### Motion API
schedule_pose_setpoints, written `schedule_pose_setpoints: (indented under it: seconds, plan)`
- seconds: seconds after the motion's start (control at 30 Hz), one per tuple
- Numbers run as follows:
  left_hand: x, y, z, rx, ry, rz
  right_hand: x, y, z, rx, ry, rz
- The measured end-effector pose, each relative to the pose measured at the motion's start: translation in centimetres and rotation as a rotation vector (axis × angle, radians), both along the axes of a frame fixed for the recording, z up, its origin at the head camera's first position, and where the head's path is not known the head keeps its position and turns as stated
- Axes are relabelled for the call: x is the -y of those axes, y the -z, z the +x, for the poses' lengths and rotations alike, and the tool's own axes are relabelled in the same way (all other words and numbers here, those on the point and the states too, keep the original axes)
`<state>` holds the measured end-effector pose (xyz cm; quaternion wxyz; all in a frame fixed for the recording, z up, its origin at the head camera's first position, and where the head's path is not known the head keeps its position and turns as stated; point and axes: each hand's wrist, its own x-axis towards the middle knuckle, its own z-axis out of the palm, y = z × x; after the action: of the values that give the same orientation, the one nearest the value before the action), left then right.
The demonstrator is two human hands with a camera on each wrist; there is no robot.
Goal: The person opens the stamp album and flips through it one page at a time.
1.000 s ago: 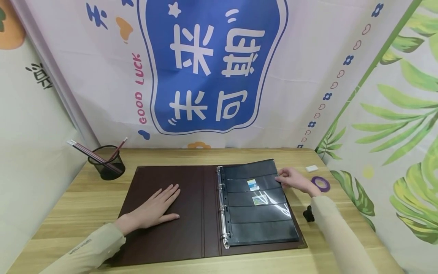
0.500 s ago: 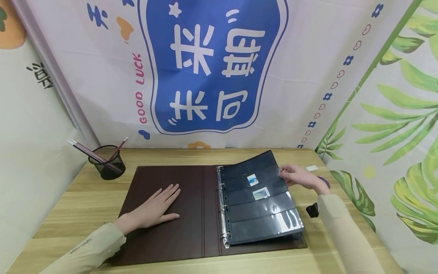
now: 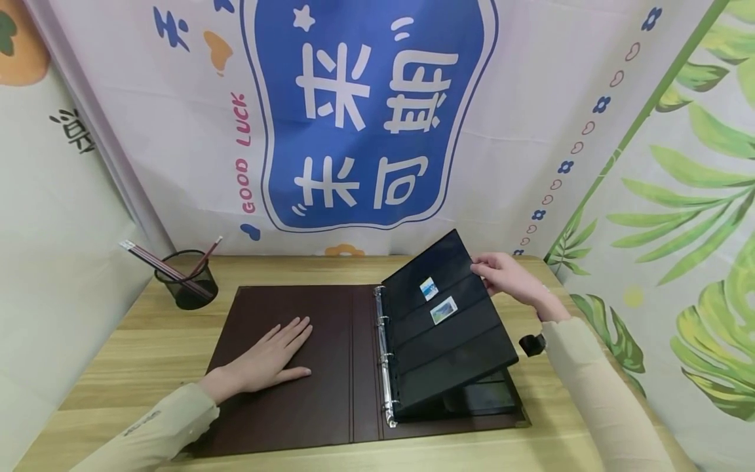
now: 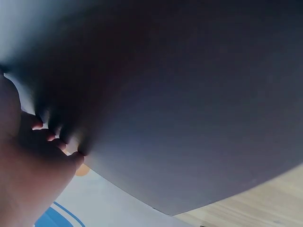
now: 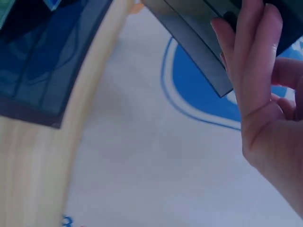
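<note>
A dark brown ring binder (image 3: 295, 419) lies spread out on the table, its metal rings (image 3: 384, 357) along the middle. My left hand (image 3: 262, 360) rests flat on the bare inside of the left cover, fingers straight. In the left wrist view the same cover (image 4: 189, 118) fills most of the picture. My right hand (image 3: 508, 278) pinches the outer edge of a black album page (image 3: 448, 354), which stands tilted up from the rings. Two stamps sit in its pockets: a small blue-and-white stamp (image 3: 429, 289) and a wider greenish stamp (image 3: 444, 310). Below it, more black pages (image 3: 480, 398) show.
A black mesh pen holder (image 3: 187, 288) with several pencils (image 3: 147, 257) stands at the back left. A small black object (image 3: 532, 345) is beside my right sleeve. A printed cloth backdrop (image 3: 377, 242) rises behind the table's far edge.
My right hand has lifted the album page's outer edge higher and farther up from the stack, uncovering the pages below. The left hand has stayed flat on the cover.
</note>
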<state>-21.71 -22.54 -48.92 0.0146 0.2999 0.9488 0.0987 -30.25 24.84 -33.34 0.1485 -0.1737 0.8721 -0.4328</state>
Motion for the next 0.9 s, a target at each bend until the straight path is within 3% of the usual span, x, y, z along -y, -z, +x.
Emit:
schedule_pose_setpoints:
  seconds: [0.3, 0.5, 0.9]
  plan:
    - [0.1, -0.1, 0.1, -0.002, 0.006, 0.002, 2.7, -2.4, 0.4, 0.003, -0.001, 0.001]
    - [0.1, 0.0, 0.0, 0.0, 0.008, -0.006, 4.2, -2.7, 0.4, 0.016, -0.014, -0.061]
    - [0.1, -0.2, 0.1, 0.012, 0.006, 0.002, 6.6, -2.8, 0.5, -0.051, -0.04, -0.078]
